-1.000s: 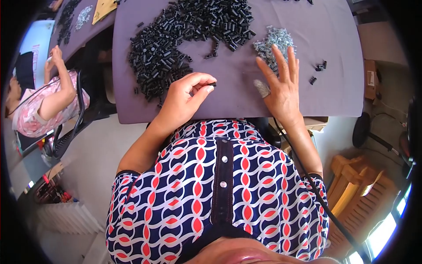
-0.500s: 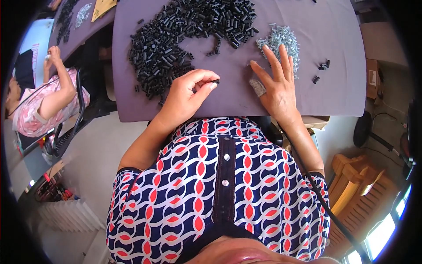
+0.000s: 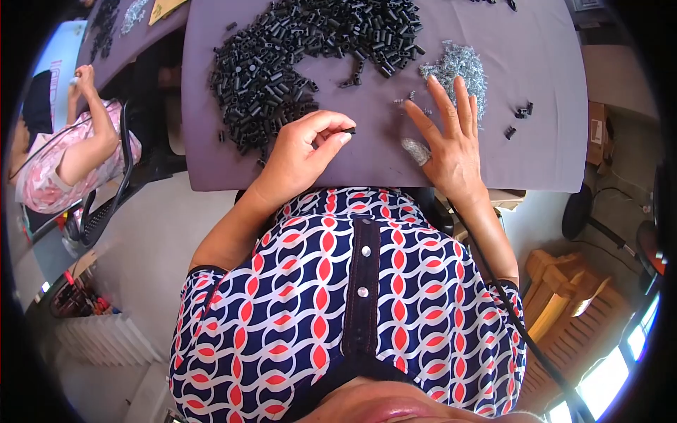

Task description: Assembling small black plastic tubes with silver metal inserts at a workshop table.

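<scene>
Between the thumb and index finger of my left hand (image 3: 296,149) is pinched a small black tubular piece (image 3: 350,130), only its end showing. To the right, my right hand (image 3: 455,156) is spread out over the table, holding nothing that I can see. Its fingertips reach the near edge of a heap of tiny silver metal parts (image 3: 467,65), which look like springs. A pale, shiny wrapping (image 3: 416,151) covers its thumb. A few silver parts (image 3: 412,96) lie loose by the index fingertip. Beyond my left hand spreads a large heap of black tubular pieces (image 3: 264,92).
Several loose black pieces (image 3: 520,111) lie on the right of the purple-grey table (image 3: 543,151). At the far left another person (image 3: 74,158) sits at a second table. A wooden stool (image 3: 557,296) stands at the lower right. A black cable (image 3: 518,321) runs down my right side.
My right hand stays spread but has drawn slightly nearer, and a few silver parts now show apart from the heap. My left hand keeps its pinch. The view has shifted slightly.
</scene>
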Tool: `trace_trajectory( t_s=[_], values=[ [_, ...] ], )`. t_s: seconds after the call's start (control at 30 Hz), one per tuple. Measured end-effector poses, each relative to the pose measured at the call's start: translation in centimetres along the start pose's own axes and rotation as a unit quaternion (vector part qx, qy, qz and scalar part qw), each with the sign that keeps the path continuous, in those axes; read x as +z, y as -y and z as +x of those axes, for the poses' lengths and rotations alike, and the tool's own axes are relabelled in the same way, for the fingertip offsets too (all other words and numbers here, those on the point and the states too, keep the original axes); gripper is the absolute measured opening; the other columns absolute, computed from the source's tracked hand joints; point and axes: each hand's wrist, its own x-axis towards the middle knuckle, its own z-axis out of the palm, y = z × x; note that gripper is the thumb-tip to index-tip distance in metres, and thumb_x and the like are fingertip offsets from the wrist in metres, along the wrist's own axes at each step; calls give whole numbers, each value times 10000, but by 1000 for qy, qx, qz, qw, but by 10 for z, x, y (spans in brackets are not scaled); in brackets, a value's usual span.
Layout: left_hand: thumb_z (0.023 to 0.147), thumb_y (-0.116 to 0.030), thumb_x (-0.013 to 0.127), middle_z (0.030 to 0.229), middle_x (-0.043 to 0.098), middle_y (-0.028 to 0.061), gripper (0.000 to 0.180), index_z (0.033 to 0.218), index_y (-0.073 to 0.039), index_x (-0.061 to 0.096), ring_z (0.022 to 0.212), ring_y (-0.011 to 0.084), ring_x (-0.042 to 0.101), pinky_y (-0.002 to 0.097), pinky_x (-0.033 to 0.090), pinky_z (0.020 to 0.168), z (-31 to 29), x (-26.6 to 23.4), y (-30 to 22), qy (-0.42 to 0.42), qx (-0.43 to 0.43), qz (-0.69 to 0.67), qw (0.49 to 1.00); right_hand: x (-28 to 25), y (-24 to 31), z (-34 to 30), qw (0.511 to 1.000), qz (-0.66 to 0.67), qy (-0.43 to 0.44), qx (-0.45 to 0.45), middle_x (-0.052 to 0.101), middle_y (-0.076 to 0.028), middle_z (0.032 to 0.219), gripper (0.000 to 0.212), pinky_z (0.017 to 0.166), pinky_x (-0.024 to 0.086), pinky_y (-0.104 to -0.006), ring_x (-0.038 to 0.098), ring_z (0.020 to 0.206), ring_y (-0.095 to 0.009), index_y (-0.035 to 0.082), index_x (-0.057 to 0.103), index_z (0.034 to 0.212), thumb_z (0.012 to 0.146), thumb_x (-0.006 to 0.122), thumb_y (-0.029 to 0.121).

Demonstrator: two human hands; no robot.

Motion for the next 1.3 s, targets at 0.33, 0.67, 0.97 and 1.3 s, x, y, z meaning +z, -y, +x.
trace_trajectory(
  t_s=[0.33,0.67,0.97,1.3],
  values=[
    [993,-64,558,992,712,77,197,1148,15,651,845,111,652,245,517,774,3,-4,-5,20,-45,-153,987,10,1,28,995,29,-84,-47,483,-122,1475,444,1161,308,-539,297,1465,-392,73,741,1082,666,675,-66],
    [978,-96,612,991,725,103,191,1132,6,659,830,128,671,259,540,777,-1,-13,-3,9,-74,-265,961,21,6,49,993,-40,-86,-66,591,-88,1231,178,1001,430,-478,496,1267,-329,41,654,895,720,668,18],
    [965,-73,618,975,712,74,178,1102,30,668,854,106,657,252,537,782,3,-4,-6,15,-43,-235,971,-9,47,48,914,400,66,30,636,-98,899,236,665,511,-320,640,762,-214,19,631,985,782,697,-80],
    [949,7,603,978,689,50,171,1107,41,658,846,96,651,233,528,782,-8,-2,-3,75,-24,-121,990,-8,43,37,888,443,98,73,681,-82,901,261,736,531,-284,672,807,-168,6,661,1021,790,659,-116]
  ],
)
